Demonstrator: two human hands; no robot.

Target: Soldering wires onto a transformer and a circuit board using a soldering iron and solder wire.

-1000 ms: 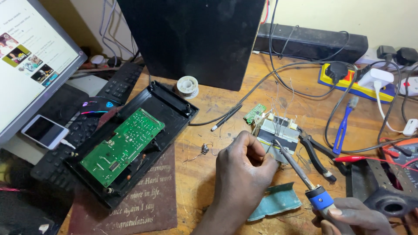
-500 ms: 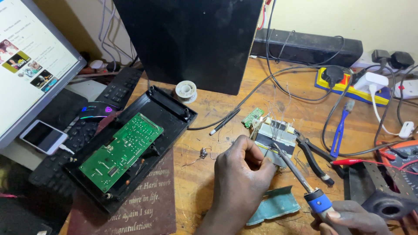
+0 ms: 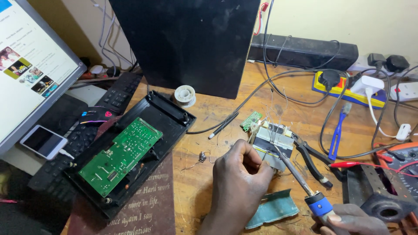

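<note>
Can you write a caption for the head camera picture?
Left hand steadies a small transformer while right hand touches a soldering iron to it.

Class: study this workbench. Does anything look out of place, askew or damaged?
Yes. A black case lies open, its green circuit board bare and askew. Cables tangle around the power strip, and wire scraps litter the wooden bench.

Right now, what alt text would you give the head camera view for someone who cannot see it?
A person's right hand holds a blue-handled soldering iron to a small transformer that the left hand steadies on a wooden workbench. To the left lies an open black case with a green circuit board; pliers lie to the right.
</note>
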